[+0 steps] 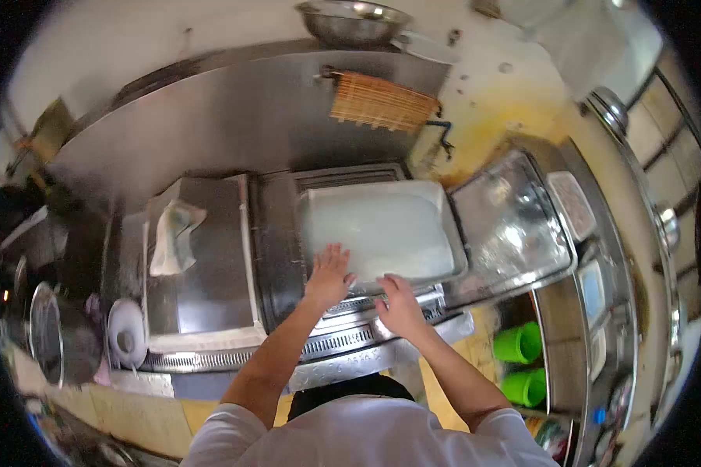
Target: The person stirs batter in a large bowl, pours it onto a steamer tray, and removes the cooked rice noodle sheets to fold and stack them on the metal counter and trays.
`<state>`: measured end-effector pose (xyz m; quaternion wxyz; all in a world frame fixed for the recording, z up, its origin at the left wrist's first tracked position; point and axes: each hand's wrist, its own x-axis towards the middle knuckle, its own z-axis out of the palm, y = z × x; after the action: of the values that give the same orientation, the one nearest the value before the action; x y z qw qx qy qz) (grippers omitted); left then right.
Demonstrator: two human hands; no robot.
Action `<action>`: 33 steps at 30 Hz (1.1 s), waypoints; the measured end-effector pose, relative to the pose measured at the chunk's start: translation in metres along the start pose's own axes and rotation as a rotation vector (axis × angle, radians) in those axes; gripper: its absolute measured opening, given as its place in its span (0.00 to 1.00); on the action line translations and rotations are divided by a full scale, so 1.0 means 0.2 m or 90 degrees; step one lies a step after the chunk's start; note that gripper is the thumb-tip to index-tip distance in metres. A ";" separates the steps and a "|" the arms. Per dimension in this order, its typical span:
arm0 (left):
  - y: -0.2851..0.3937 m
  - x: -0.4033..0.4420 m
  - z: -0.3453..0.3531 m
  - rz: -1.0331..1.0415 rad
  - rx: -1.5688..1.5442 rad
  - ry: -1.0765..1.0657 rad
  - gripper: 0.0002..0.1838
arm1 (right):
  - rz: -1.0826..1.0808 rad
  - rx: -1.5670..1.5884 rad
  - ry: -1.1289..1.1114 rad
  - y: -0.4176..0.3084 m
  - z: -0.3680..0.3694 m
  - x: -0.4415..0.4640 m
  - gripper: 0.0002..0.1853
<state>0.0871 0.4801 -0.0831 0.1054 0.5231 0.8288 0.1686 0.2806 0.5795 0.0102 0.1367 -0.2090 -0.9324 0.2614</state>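
Note:
A rectangular metal tray (459,268) with a smooth, whitish layer in it sits on the steel counter in front of me. My left hand (329,274) is at the tray's near left corner, palm down with its fingers spread, holding nothing. Whether its fingertips touch the white layer or hover above it, I cannot tell. At the middle of the tray's near edge is my right hand (401,305), its thumb apart from the fingers. Those fingers reach the rim, and nothing shows in its grasp.
A wet metal tray (514,226) lies at right, beside a small white container (571,204). A cloth (176,237) rests on the steel cover (218,296) at left, near a white bowl (126,333). Bright green containers (518,342) stand below right. A bamboo mat (382,101) hangs behind.

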 end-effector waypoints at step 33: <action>0.57 -1.10 0.22 -0.449 -0.089 0.158 0.40 | -0.292 0.025 -0.298 0.07 0.50 0.24 0.28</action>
<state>0.2934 0.3338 -0.0797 0.0912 0.1728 0.9508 0.2405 0.2068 0.5694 -0.0737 -0.0218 0.0745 -0.9562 0.2824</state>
